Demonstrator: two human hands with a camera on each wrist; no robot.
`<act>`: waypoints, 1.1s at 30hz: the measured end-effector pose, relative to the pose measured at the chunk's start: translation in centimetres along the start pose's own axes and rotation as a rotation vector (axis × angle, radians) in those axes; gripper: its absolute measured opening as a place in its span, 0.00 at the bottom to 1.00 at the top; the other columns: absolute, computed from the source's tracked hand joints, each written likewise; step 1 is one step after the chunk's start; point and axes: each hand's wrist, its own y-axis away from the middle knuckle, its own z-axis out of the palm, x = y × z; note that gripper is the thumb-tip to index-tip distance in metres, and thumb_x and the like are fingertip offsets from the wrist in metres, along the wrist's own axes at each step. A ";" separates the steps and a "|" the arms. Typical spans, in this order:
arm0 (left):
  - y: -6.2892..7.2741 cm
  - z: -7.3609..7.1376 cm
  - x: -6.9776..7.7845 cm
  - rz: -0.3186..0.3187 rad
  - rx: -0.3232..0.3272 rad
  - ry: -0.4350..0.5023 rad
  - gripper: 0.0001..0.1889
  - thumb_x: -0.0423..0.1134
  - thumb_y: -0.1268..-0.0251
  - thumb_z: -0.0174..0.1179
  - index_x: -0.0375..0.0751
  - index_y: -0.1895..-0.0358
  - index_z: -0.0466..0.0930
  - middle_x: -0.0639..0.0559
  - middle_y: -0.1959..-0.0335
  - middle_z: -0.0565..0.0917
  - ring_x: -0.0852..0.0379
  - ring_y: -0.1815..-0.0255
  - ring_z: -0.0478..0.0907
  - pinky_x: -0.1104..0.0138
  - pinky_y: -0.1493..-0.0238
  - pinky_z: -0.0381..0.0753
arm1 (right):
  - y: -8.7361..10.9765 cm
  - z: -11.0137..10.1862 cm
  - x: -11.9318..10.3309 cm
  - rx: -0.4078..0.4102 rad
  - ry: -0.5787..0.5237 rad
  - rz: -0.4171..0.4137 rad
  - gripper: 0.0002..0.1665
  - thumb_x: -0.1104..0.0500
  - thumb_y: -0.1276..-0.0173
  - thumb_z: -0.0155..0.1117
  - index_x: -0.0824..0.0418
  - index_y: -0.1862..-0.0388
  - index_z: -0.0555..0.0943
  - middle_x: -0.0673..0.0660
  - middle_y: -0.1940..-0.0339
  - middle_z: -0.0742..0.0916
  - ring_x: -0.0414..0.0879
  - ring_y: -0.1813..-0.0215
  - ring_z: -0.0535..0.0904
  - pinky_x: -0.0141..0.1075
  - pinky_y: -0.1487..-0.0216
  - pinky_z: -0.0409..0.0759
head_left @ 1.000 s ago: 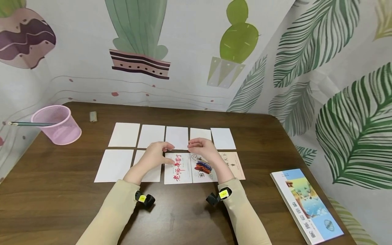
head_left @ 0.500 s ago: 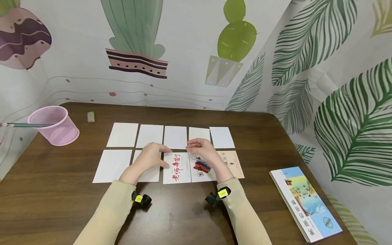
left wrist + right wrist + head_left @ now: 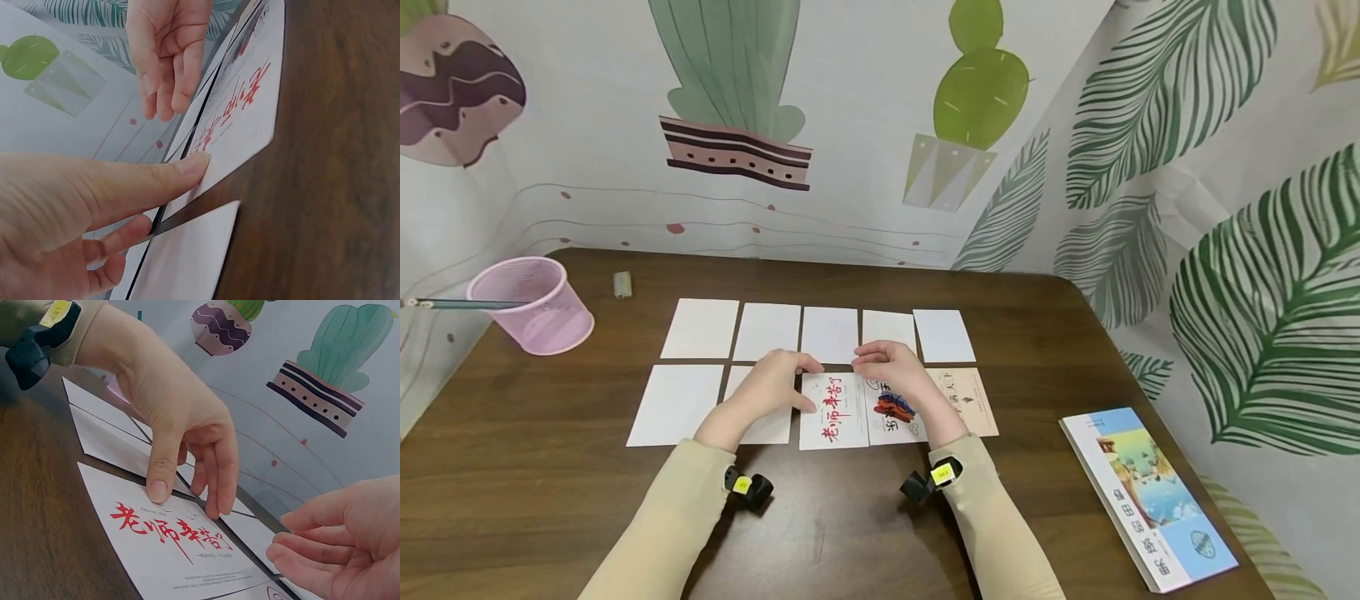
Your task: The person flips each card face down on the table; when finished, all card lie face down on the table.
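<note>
A white card with red handwritten-style characters [image 3: 833, 427] lies face up in the front row of cards. My left hand [image 3: 764, 387] is at its left side, the thumb [image 3: 160, 487] touching the card and the fingers reaching toward its far edge. My right hand [image 3: 893, 367] hovers with relaxed fingers over the card with a red and blue drawing [image 3: 893, 425], covering part of it and holding nothing. To the right lies a beige printed card [image 3: 970, 404]. A blank white card [image 3: 771, 431] is partly hidden beneath my left hand and forearm.
Several blank white cards [image 3: 702, 327] form the back row, and another [image 3: 673, 406] lies front left. A pink mesh pencil cup [image 3: 542, 312] with pencils stands at left near an eraser [image 3: 622, 285]. A book [image 3: 1150, 500] lies right on the brown table [image 3: 820, 525].
My left hand has drawn back slightly to the left, toward the red-lettered card's left edge. The right hand has barely moved. The head view has shifted a little.
</note>
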 end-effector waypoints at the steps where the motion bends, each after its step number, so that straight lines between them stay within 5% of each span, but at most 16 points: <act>1: 0.0 0.0 0.0 0.006 -0.005 -0.007 0.27 0.35 0.57 0.78 0.36 0.48 0.83 0.44 0.49 0.85 0.43 0.47 0.78 0.51 0.42 0.76 | 0.0 0.0 0.0 -0.001 -0.003 0.000 0.20 0.61 0.34 0.65 0.64 0.44 0.80 0.59 0.53 0.88 0.47 0.51 0.83 0.41 0.44 0.80; 6: 0.1 -0.2 -0.2 0.048 -0.021 -0.015 0.28 0.34 0.57 0.77 0.34 0.47 0.82 0.43 0.48 0.85 0.42 0.47 0.77 0.50 0.41 0.75 | 0.0 0.2 0.1 0.000 0.008 -0.004 0.20 0.60 0.34 0.65 0.64 0.44 0.80 0.58 0.54 0.88 0.46 0.52 0.83 0.41 0.44 0.80; 11: 0.1 -0.5 -0.4 0.014 -0.024 0.031 0.31 0.36 0.58 0.78 0.37 0.45 0.81 0.45 0.46 0.84 0.43 0.46 0.77 0.52 0.42 0.75 | 0.1 0.2 0.0 -0.002 0.017 0.001 0.20 0.59 0.34 0.65 0.63 0.44 0.80 0.58 0.53 0.88 0.47 0.51 0.83 0.42 0.42 0.79; 21: 0.3 -0.6 -0.1 0.045 -0.038 -0.105 0.36 0.44 0.69 0.83 0.44 0.46 0.84 0.49 0.52 0.85 0.48 0.52 0.74 0.54 0.49 0.78 | 0.2 0.1 -0.3 -0.012 0.017 -0.008 0.20 0.60 0.33 0.64 0.64 0.43 0.79 0.59 0.52 0.88 0.49 0.49 0.83 0.43 0.41 0.79; 33: 0.3 -0.5 0.0 0.052 -0.053 -0.064 0.34 0.39 0.64 0.81 0.38 0.46 0.82 0.46 0.48 0.85 0.46 0.48 0.75 0.52 0.43 0.76 | -0.1 0.3 -0.1 -0.024 0.023 -0.015 0.20 0.61 0.34 0.64 0.66 0.44 0.79 0.60 0.52 0.88 0.48 0.50 0.83 0.42 0.43 0.80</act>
